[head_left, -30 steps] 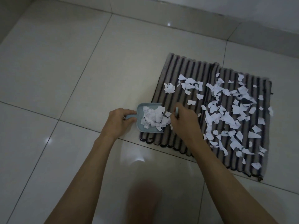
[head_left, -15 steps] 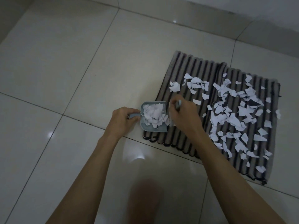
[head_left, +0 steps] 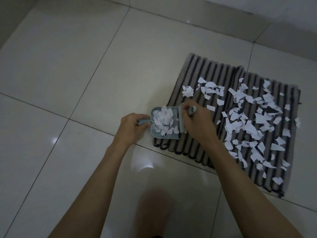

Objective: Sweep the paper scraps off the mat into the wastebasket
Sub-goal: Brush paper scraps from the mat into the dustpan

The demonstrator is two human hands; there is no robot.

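Left hand (head_left: 133, 127) clenched around dustpan (head_left: 164, 124) handle, right hand (head_left: 197, 121) fisted on brush (head_left: 181, 120), forearms converging above mat (head_left: 214, 74).

two bare forearms, no sleeves in view, left grip (head_left: 133, 127) and right grip (head_left: 197, 121) ungloved, no rings showing

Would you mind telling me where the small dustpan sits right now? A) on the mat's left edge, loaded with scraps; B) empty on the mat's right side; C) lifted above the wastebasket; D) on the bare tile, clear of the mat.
A: the dustpan rests on the left edge of the striped mat, heaped with paper scraps.
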